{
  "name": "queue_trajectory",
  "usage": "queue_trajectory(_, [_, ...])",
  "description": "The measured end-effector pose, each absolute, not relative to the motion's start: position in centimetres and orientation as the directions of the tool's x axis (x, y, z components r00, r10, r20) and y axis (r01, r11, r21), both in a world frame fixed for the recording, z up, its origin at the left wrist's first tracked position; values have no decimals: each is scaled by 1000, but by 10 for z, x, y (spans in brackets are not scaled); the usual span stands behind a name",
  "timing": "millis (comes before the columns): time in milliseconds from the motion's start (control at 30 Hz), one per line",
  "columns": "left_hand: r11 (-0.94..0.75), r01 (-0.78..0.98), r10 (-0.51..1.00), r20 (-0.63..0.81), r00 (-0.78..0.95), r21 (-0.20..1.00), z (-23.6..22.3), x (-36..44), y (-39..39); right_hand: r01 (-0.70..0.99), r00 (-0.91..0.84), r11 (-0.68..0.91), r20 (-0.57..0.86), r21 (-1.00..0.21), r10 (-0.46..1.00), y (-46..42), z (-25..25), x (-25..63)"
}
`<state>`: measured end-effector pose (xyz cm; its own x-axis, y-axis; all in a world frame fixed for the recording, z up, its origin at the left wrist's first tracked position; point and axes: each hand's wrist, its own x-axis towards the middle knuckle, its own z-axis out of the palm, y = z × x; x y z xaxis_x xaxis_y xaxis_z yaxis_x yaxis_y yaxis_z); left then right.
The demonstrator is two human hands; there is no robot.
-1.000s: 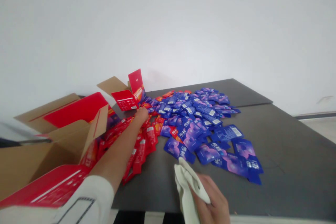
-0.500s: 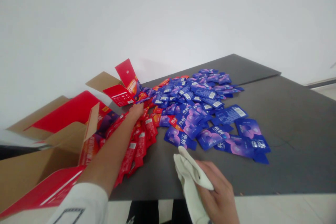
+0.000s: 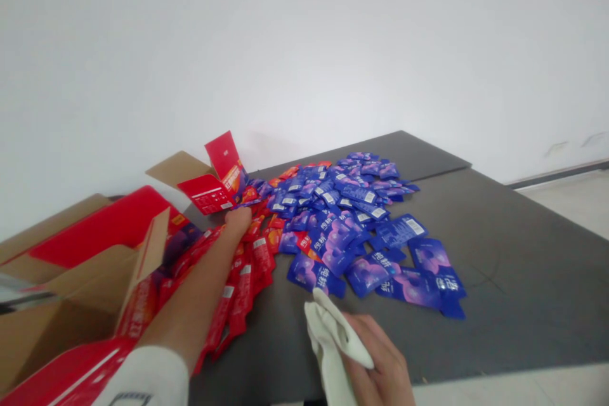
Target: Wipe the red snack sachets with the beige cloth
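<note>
The right hand (image 3: 378, 361) gripped a white cloth (image 3: 326, 339) near blue sachets (image 3: 337, 241); the left hand (image 3: 238, 221) (I couldn't tell its grasp) was over the far red sachets (image 3: 243, 288).

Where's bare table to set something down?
Biggest patch: grey table right of the blue pouches, out to its right edge. Narrower strip: between the red pouches and the white cloth in the right hand. Crowded: left side, open boxes, red pouches, left hand; centre, heaped blue pouches.
</note>
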<state>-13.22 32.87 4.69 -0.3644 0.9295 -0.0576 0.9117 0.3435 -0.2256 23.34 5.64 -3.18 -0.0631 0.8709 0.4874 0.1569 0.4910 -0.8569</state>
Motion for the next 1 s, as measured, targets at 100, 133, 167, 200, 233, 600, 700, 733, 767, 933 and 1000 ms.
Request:
queue_trajectory(100, [362,907,927,-23,-375,-217,50,-133,323,179,-115,520,507,-835,854,58,-31,238])
queue_trajectory(133, [366,907,927,-1,-374,-210,52,-132,321,182,-111,522,510,-834,853,58,-30,239])
queue_trajectory(167, [369,907,928,25,-372,-201,54,-131,317,183,-99,521,512,-834,853,58,-30,239])
queue_trajectory(200, [372,909,928,53,-368,-190,57,-129,313,182,-87,520,513,-835,854,58,-29,238])
queue_trajectory(233, [371,912,929,83,-362,-176,60,-125,309,180,-75,515,510,-838,857,58,-29,238])
queue_trajectory(600, [157,974,907,366,-208,164,125,-63,244,250,-32,364,368,-897,929,61,-21,234])
queue_trajectory(700, [75,953,903,386,-189,293,137,-53,202,264,-6,306,316,-915,949,60,-15,233])
queue_trajectory(733, [39,932,911,371,-181,359,136,-51,185,270,7,291,304,-918,953,60,-13,232])
queue_trajectory(767, [-6,891,924,343,-168,454,133,-50,169,276,19,280,297,-919,955,59,-12,232])
queue_trajectory(933, [-61,561,998,67,10,825,89,-49,104,318,103,212,256,-924,961,55,-13,230])
queue_trajectory(1000, [-3,600,995,-59,83,800,67,-48,93,332,149,166,225,-929,963,54,-13,229])
